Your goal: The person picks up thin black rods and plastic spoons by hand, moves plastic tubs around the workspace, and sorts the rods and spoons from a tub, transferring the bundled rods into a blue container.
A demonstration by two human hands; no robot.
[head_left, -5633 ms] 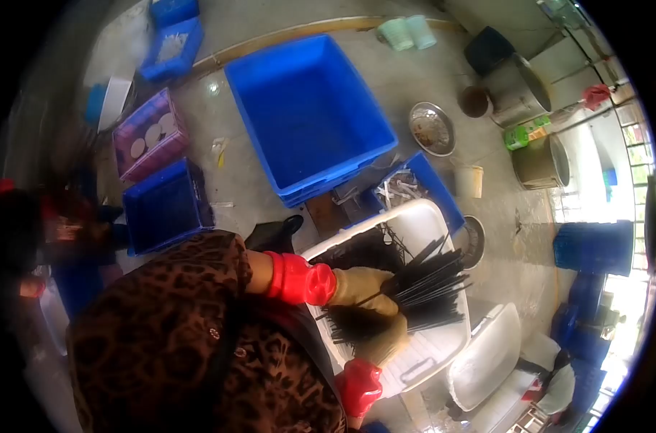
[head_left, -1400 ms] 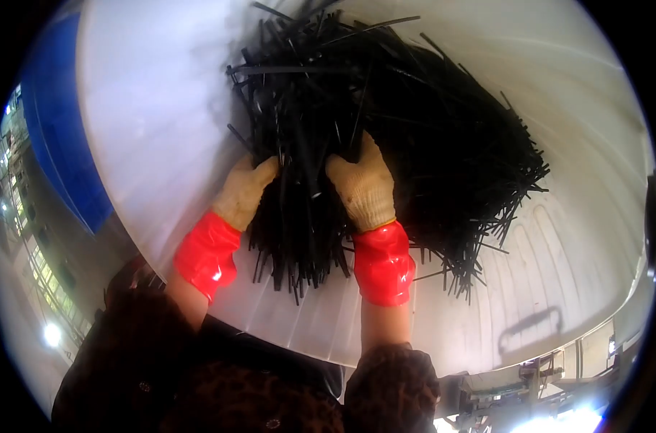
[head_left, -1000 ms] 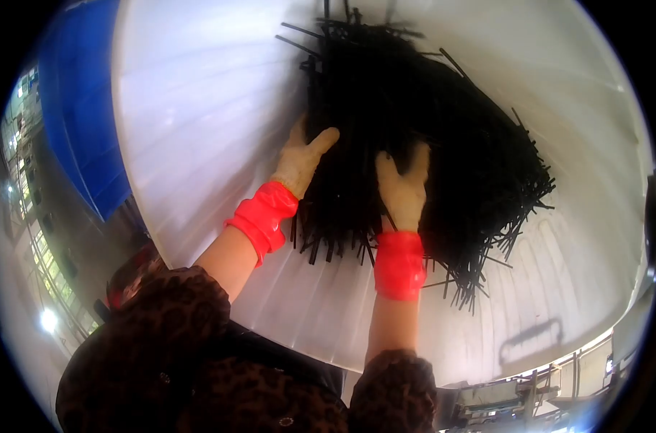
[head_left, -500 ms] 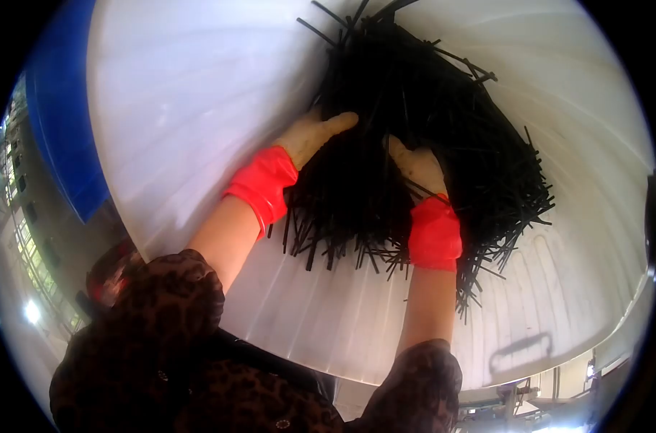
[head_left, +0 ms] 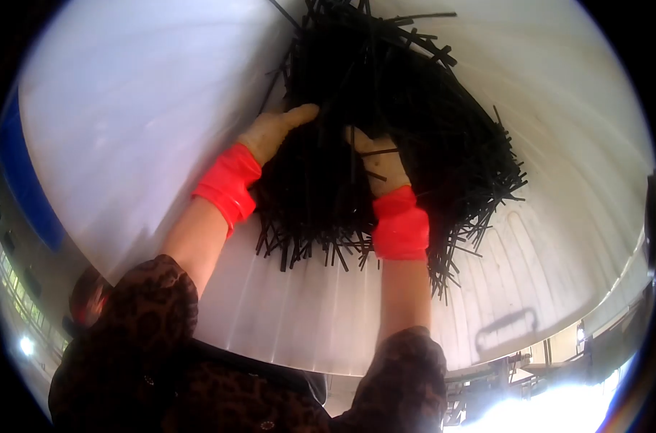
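Observation:
A large heap of thin black strips (head_left: 443,137) lies inside a white tub (head_left: 270,310). My left hand (head_left: 276,132), in a cream glove with a red cuff, presses against the left side of a bundle of these strips, thumb on top and the other fingers hidden. Gloved the same way, my right hand (head_left: 383,160) grips the bundle from the right, partly sunk among the strips, with a few strips lying across its back. The bundle sits between both hands, its loose ends fanning out towards my body.
The tub's pale wall rises on all sides of the heap. Beyond its left edge is a blue container (head_left: 26,180). A red and dark object (head_left: 90,296) shows at the lower left. Racks or frames (head_left: 515,372) stand in bright light at the lower right.
From an upright view of a larger work area, the camera has moved close over the tub. Over the last half second both hands and the strips have shifted left in view.

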